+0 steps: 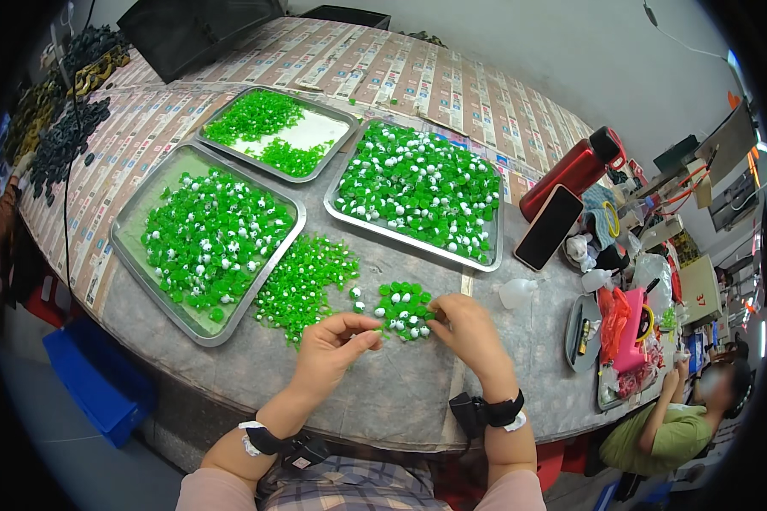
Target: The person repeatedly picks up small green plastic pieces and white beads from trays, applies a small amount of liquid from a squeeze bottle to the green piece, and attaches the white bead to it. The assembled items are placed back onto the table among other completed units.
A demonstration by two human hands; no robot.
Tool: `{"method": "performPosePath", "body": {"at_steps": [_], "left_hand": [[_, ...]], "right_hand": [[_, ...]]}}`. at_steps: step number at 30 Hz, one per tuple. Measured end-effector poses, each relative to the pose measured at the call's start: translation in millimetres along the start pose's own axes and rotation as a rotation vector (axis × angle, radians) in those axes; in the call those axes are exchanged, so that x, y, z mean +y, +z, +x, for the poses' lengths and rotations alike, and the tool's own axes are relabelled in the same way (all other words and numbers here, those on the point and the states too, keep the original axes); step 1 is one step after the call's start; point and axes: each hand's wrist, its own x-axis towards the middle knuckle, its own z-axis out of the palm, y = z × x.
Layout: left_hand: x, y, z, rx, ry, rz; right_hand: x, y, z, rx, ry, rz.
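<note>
My left hand pinches a small green piece between thumb and forefinger, just left of a little heap of green pieces with white balls. At the heap's right edge is my right hand, its fingertips drawn together against the pieces; what they hold, if anything, is hidden. Two loose white-and-green balls lie left of the heap. Farther left spreads a loose pile of small green pieces, reaching the rim of a metal tray.
Metal trays stand beyond my hands: left, back and right, all holding green pieces. At right are a red flask, a phone, a small white bottle and a dish. A person sits far right.
</note>
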Motion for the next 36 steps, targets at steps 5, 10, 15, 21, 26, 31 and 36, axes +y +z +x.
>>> {"method": "performPosePath", "body": {"at_steps": [5,10,15,21,26,31,36], "left_hand": [[-1,-4,0,-0.099,-0.090,-0.042],[-2,-6,0,-0.155,-0.131,-0.218],[-2,-6,0,-0.123,-0.123,-0.275],[-5,-5,1,-0.099,-0.087,-0.193],[-3,-3,1,-0.077,-0.055,-0.090],[-2,0,-1,-0.048,-0.027,0.007],[-4,1,-3,0.008,0.130,0.317]], "right_hand": [[-21,-15,-5,0.074,0.088,0.521],[-42,7,-10,-0.057,0.036,1.105],[-48,15,-10,-0.050,0.148,1.195],[-49,19,-11,0.053,0.173,1.280],[-52,18,-11,0.072,0.160,1.283],[-51,19,-12,0.049,0.156,1.218],[-45,27,-14,-0.017,0.171,1.266]]}}
